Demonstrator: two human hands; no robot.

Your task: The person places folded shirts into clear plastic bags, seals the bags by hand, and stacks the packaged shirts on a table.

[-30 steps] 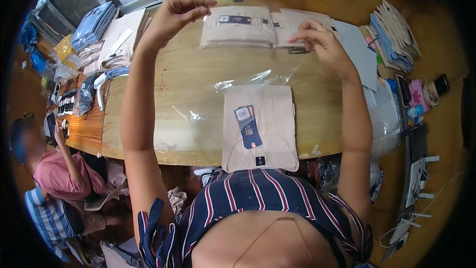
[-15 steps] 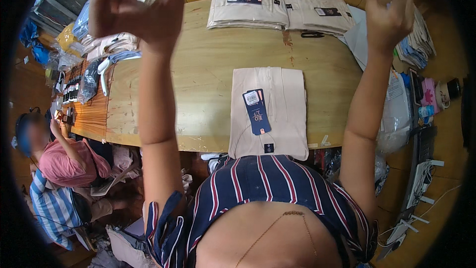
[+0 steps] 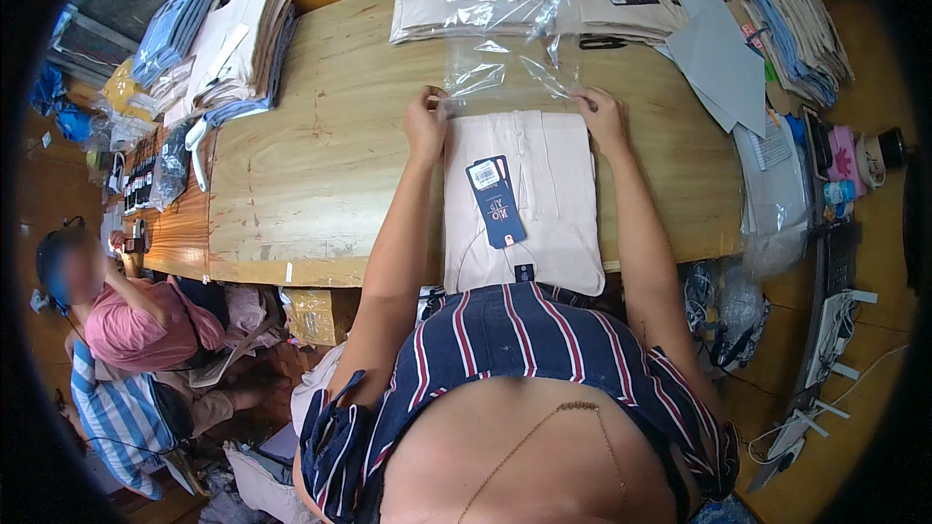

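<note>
A clear plastic bag [image 3: 495, 63] lies stretched between my two hands, its near edge at the top of a folded cream garment [image 3: 553, 194]. My left hand [image 3: 425, 121] pinches the bag's near left corner, and my right hand [image 3: 604, 118] pinches the near right corner. Flat on the table in front of me, the garment carries a dark blue hang tag [image 3: 500, 209] on a string and a small dark label near its lower edge. The bag's far end reaches over the packed stacks behind.
Packed cream garments [image 3: 417, 15] are stacked at the table's back. More folded clothes [image 3: 257, 49] stand at the left, near a white handled tool [image 3: 199, 150]. White sheets [image 3: 714, 58] and another clothes pile [image 3: 801, 29] lie at the right. A person in pink [image 3: 131, 320] sits at the left.
Both hands have come down and inward from high and wide apart, bringing the plastic bag to the folded garment's far edge. The garment stays in front of me.
</note>
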